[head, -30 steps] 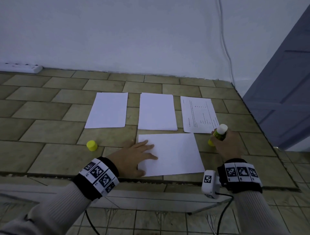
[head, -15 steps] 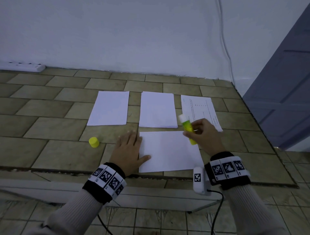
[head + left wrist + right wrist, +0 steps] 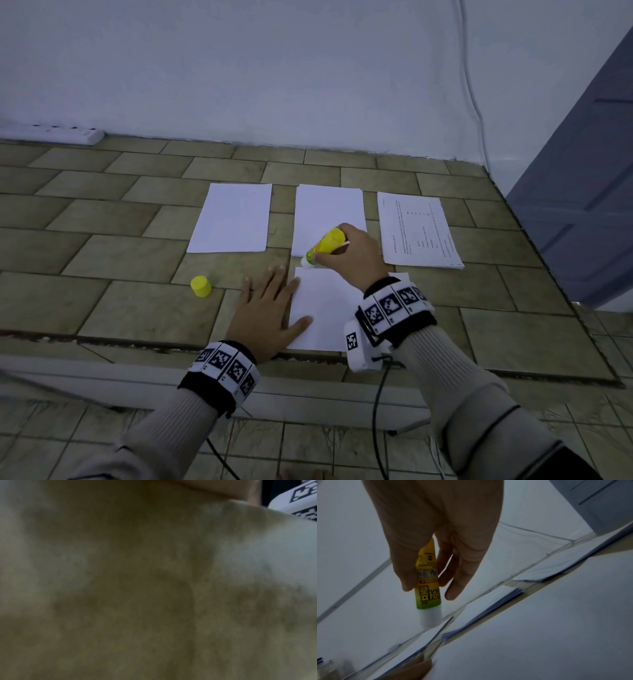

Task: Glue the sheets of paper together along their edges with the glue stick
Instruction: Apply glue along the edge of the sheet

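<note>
The right hand point(image 3: 346, 255), wrapped round the glue stick point(image 3: 323, 246), has swung left, tipping it down onto the front sheet's point(image 3: 325, 308) top-left corner. The left hand point(image 3: 267, 308) is lying flat, fingers apart, pinning that sheet. Gluing is starting.

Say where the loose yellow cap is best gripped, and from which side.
Pinch the cap across its round side wall, coming from above. It stands upright on the tiles, alone, left of the left hand, so its sides look free all round. The right hand holds the glue stick, so the left is probably handier.
</note>
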Demonstrator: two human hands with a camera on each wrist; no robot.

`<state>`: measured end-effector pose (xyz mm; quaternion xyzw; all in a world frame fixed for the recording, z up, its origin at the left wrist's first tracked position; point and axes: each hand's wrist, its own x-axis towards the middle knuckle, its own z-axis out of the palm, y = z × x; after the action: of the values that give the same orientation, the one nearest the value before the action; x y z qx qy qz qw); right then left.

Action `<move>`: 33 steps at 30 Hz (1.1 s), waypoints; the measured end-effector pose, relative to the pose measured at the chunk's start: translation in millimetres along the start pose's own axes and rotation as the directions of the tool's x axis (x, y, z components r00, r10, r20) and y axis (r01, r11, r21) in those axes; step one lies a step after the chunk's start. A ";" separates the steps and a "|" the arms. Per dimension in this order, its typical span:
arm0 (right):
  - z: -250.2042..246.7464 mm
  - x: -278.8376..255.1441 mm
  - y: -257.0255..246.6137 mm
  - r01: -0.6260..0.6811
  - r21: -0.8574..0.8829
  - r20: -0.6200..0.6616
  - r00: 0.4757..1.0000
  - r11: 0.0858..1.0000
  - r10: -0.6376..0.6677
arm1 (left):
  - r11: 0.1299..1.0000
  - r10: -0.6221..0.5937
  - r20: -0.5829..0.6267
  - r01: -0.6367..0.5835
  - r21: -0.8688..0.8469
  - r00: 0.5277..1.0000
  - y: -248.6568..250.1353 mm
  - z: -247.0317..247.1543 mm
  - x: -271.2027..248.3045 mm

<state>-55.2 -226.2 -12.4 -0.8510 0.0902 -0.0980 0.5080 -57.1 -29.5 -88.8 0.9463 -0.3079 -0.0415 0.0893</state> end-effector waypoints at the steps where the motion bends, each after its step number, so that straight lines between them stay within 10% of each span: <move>1: 4.4 2.2 -1.4 0.008 -0.009 0.008 1.000 1.000 -0.008 | 1.000 -0.002 -0.003 0.002 0.006 1.000 -0.3 0.5 0.4; 18: 29.7 13.1 -6.4 0.166 -0.455 0.192 0.978 0.875 -0.086 | 1.000 -0.014 -0.018 0.014 0.017 1.000 -0.8 3.3 0.4; 33: -83.2 -16.2 59.7 -0.107 -0.320 -0.160 0.985 0.941 0.058 | 1.000 -0.003 -0.063 0.004 0.028 0.998 -2.4 8.5 0.6</move>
<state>-95.5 -320.6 -27.7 -0.9092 0.1785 -0.1233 0.3554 -56.4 -29.2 -97.7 0.9489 -0.3038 -0.0073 0.0855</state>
